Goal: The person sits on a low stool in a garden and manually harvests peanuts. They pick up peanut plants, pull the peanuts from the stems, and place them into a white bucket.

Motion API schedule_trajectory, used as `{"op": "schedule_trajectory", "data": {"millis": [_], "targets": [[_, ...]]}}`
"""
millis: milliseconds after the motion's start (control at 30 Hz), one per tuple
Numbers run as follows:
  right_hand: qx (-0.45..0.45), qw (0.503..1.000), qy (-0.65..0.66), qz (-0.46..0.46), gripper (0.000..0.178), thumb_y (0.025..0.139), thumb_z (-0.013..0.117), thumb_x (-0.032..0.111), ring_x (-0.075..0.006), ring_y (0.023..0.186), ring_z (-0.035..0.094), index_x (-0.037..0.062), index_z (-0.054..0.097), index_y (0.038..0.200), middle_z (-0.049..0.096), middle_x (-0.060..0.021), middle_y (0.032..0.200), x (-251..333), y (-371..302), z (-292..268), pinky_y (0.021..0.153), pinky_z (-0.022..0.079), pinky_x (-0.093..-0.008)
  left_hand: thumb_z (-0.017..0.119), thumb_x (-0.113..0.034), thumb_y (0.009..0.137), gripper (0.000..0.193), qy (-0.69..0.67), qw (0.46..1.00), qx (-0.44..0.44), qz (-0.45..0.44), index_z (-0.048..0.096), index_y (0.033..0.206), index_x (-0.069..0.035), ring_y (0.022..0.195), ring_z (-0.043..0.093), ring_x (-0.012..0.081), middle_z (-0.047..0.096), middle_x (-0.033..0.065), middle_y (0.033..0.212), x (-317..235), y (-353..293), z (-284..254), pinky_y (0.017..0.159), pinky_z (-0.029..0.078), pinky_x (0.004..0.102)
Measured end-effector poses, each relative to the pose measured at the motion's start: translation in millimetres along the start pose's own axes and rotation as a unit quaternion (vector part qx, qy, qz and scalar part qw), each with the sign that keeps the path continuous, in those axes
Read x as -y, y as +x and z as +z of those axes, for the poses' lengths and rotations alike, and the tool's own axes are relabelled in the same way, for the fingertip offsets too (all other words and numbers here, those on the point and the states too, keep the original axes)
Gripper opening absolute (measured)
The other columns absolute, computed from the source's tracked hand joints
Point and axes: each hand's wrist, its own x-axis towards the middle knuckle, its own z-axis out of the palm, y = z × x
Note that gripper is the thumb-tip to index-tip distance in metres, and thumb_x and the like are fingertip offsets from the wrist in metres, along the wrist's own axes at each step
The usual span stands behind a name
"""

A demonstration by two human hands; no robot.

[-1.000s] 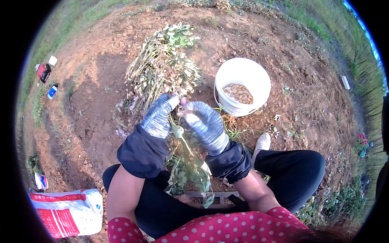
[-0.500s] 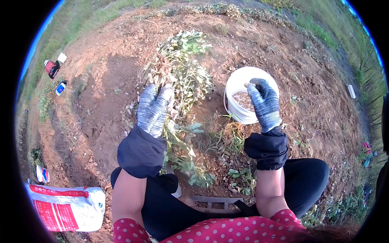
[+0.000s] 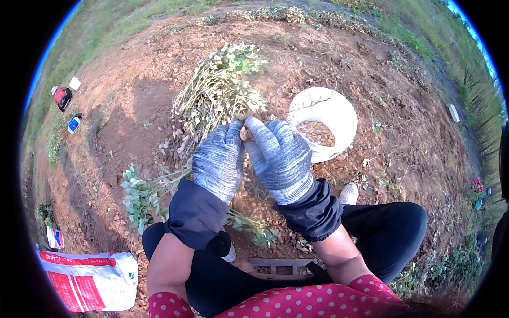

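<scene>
My gloved left hand (image 3: pixel 218 159) is closed near the middle, with leafy peanut plant stems (image 3: pixel 154 192) coming out from under it to the left and toward my knees. Right against it, my gloved right hand (image 3: pixel 278 153) has its fingers bent in a pinch on a peanut pod (image 3: pixel 245 133) at the left fingertips. Just beyond both hands lies a heap of pulled peanut plants (image 3: pixel 222 87). To the right stands a white bucket (image 3: pixel 344 119) with peanuts (image 3: pixel 318 132) in its bottom. Part of the held plant is hidden by my gloves.
A white and red sack (image 3: pixel 90 278) lies at the lower left, with a small tub (image 3: pixel 54 237) behind it. A low slatted stool (image 3: pixel 281 266) is beneath me. Another person (image 3: pixel 61 97) is far left, near a blue container (image 3: pixel 75 124).
My right hand has moved left from over the bucket to meet my left hand. The left hand has drawn nearer, and leafy stems now stick out to its left.
</scene>
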Motion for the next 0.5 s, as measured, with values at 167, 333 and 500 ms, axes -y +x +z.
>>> {"op": "schedule_trajectory", "data": {"millis": [167, 333, 500], "targets": [[-0.035, 0.998, 0.04, -0.021, 0.028, 0.069, 0.069, 0.009, -0.0264, 0.065, 0.056, 0.0051, 0.062, 0.096, 0.06, -0.0091, 0.078, -17, -12, 11, 0.057, 0.045, -0.0344, 0.049, -0.012, 0.081, 0.042, 0.132, 0.99, 0.035, 0.027, 0.045, 0.122, -0.002, 0.088, 0.057, 0.03, 0.055, 0.0154, 0.101, -1, -8, 3, 0.076, 0.047, 0.0395], [0.017, 0.949, 0.287, 0.13, 0.017, 0.082, 0.058, 0.012, -0.0169, 0.081, 0.054, 0.0026, 0.06, 0.096, 0.058, -0.0059, 0.085, -12, -24, -1, 0.075, 0.042, -0.0297, 0.055, -0.008, 0.079, 0.042, 0.079, 0.994, -0.006, 0.069, 0.048, 0.12, -0.002, 0.075, 0.058, 0.0331, 0.057, 0.017, 0.093, -5, -9, 6, 0.064, 0.048, 0.0414], [0.055, 0.829, 0.496, 0.252, 0.025, 0.086, 0.054, 0.022, -0.0116, 0.091, 0.05, 0.0025, 0.057, 0.101, 0.056, -0.0024, 0.095, -8, -34, -11, 0.083, 0.039, -0.0269, 0.054, -0.006, 0.076, 0.045, 0.076, 0.993, 0.009, 0.089, 0.047, 0.121, -0.003, 0.077, 0.058, 0.033, 0.057, 0.017, 0.092, -9, -9, 1, 0.066, 0.047, 0.0425]]}}
